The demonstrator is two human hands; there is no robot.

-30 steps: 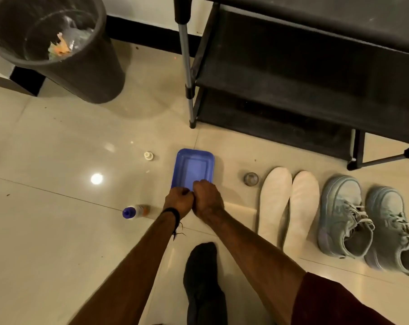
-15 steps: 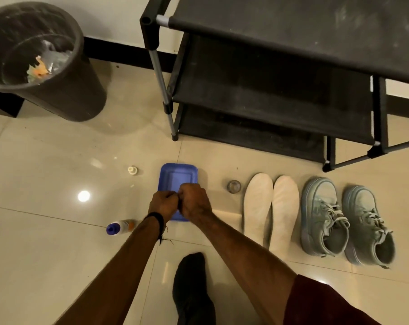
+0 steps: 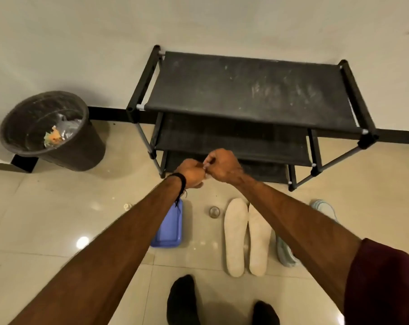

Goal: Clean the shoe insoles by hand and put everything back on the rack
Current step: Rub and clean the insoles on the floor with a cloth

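Bin: a dark round plastic waste bin [image 3: 51,130] stands at far left against the wall, with scraps inside. If the bit in the fingers is rubbish, that is where it probably belongs.
Cap: a small white round cap [image 3: 127,206] lies on the glossy beige floor tiles [image 3: 46,219], left of the tray.
Tray: a blue rectangular plastic tray [image 3: 169,231] lies on the floor, partly under the left forearm. I'd keep it within reach for the washing.
Left hand: the left hand [image 3: 191,174], black band at the wrist, is raised in front of the rack with fingers curled; it seems to share a pinch on a small pale thing with the other hand. What that thing is, too small to tell.
Right hand: the right hand [image 3: 222,165] meets the left, fingertips pinching the same small pale thing. Judged: this looks like tearing or opening something. Do it over the tray, with short pulls, so nothing drops on the insoles.
Disc: a small round greyish disc [image 3: 214,211] sits on the floor between tray and insoles.
Insoles: two off-white foam shoe insoles [image 3: 246,238] lie side by side on the floor, touching, toes toward the rack. Not yet back in any shoe.
Shoe: a pale grey-green sneaker [image 3: 284,252] lies just right of the insoles, mostly hidden by the right forearm.
Rack: the black three-tier fabric shoe rack [image 3: 252,95] stands against the wall; its dusty top shelf holds nothing.
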